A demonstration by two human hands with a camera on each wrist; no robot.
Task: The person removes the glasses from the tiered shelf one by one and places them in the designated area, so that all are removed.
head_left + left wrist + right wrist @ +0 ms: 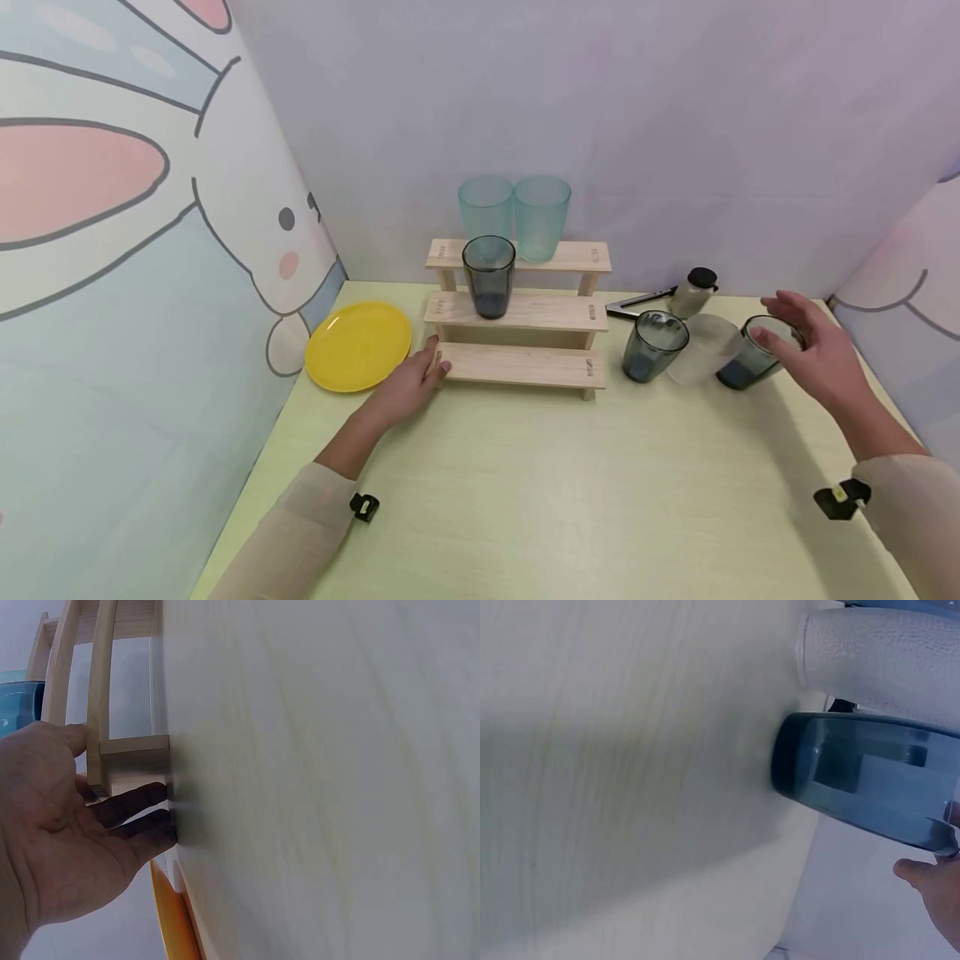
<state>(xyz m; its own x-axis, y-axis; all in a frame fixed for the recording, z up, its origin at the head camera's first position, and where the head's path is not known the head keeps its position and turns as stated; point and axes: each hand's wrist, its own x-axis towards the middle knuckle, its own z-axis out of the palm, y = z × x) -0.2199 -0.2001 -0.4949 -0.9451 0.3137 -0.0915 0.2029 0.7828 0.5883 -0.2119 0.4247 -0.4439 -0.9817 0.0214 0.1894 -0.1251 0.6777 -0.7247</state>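
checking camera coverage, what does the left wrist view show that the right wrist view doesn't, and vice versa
Only left wrist: the left hand gripping the pale wooden tiered rack, and a round yellow plate.

Only right wrist: the right hand and a translucent bumpy-textured cup.

Both: the pale grained tabletop and a smoky transparent tumbler, though not the same one.

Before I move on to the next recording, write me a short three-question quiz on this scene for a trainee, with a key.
1. True or false: the left hand touches the wooden rack.
2. Where on the rack does its dark glass stand? A: top; B: middle; C: bottom.
3. Count: how many dark glasses show in the head view, including that one?

Key:
1. True; it is at the rack's lower left end.
2. B.
3. Three: the one on the rack, a second glass right of the rack, and a third glass at the right hand.
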